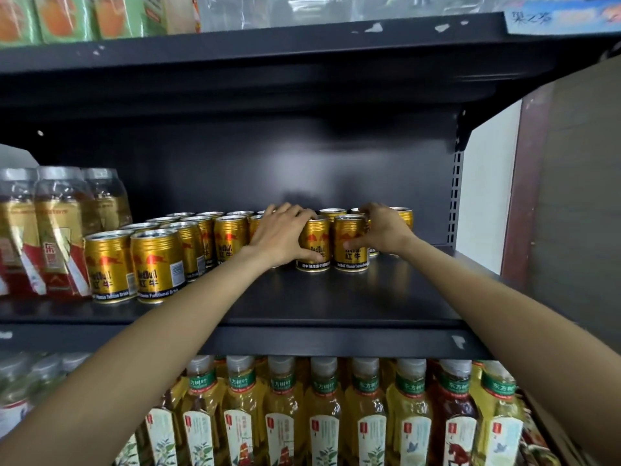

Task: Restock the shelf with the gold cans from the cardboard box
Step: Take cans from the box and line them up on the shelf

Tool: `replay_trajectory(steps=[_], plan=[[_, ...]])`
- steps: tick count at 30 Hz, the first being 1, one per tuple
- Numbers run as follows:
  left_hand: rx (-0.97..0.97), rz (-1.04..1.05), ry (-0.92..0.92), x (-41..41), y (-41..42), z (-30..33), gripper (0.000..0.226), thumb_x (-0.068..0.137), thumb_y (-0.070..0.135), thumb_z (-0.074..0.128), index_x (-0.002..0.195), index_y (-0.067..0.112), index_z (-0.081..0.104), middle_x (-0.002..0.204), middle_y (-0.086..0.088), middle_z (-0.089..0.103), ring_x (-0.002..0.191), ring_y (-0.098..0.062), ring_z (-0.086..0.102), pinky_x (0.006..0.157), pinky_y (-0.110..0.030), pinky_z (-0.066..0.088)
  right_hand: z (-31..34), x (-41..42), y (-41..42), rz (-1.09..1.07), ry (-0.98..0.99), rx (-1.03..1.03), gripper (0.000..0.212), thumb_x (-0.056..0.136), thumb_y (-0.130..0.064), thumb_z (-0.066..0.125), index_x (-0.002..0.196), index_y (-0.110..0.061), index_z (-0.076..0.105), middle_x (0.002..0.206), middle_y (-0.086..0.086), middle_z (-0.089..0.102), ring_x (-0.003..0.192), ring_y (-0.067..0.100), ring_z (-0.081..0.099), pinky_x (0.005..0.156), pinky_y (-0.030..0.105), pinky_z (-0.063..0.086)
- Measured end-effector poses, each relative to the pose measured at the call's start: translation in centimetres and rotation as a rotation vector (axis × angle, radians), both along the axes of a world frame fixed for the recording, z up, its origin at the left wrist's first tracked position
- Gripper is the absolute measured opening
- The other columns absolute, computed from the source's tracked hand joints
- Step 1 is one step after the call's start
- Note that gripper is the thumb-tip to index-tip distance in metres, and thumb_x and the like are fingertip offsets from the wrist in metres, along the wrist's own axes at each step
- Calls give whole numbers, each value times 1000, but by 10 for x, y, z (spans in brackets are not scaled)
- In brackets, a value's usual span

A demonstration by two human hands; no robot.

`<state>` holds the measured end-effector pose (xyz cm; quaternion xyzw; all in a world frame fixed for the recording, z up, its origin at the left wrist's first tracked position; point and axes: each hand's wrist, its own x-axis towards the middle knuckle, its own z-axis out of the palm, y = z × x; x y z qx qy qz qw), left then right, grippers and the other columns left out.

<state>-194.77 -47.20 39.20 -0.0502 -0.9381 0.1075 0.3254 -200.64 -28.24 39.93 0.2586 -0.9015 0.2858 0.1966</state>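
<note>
Several gold cans stand in rows on the dark shelf (336,297), from the front left (158,264) back toward the right rear. My left hand (282,237) grips one gold can (316,245) deep on the shelf, thumb across its front. Just to its right, my right hand (383,230) grips a second gold can (351,250), thumb on the can's face and fingers curled behind it. Both cans stand upright on the shelf. More gold cans (403,216) sit behind my right hand. The cardboard box is out of view.
Shrink-wrapped bottles with gold and red labels (50,230) stand at the shelf's left end. Yellow tea bottles (326,415) fill the shelf below. A perforated upright (455,193) and a brown wall panel (571,196) close off the right side. Juice cartons (67,15) sit on the shelf above.
</note>
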Motion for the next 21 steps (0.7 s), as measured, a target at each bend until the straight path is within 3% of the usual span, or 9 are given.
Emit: replay_trajectory(steps=[7, 15, 21], plan=[[-29, 70, -23, -4, -19, -4, 86, 75, 65, 60, 142, 19, 33, 146, -5, 39, 138, -22, 29, 116, -41, 9, 0, -2, -21, -20, 14, 25, 77, 67, -38, 82, 128, -6, 48, 129, 12, 55, 118, 28, 52, 91, 34, 45], [83, 24, -32, -6, -30, -10, 85, 75, 58, 65, 142, 19, 31, 148, -3, 36, 137, -22, 30, 112, -40, 20, 2, -5, -32, -23, 17, 71, 76, 71, -35, 79, 132, -5, 45, 134, 13, 51, 121, 29, 50, 95, 35, 44], [143, 77, -77, 4, -37, -12, 98, 70, 42, 77, 147, 31, 18, 152, 1, 24, 141, -21, 18, 115, -50, 8, -3, -5, -32, -3, 72, 112, 80, 74, -35, 77, 137, -4, 39, 141, 14, 46, 130, 29, 42, 103, 36, 38]])
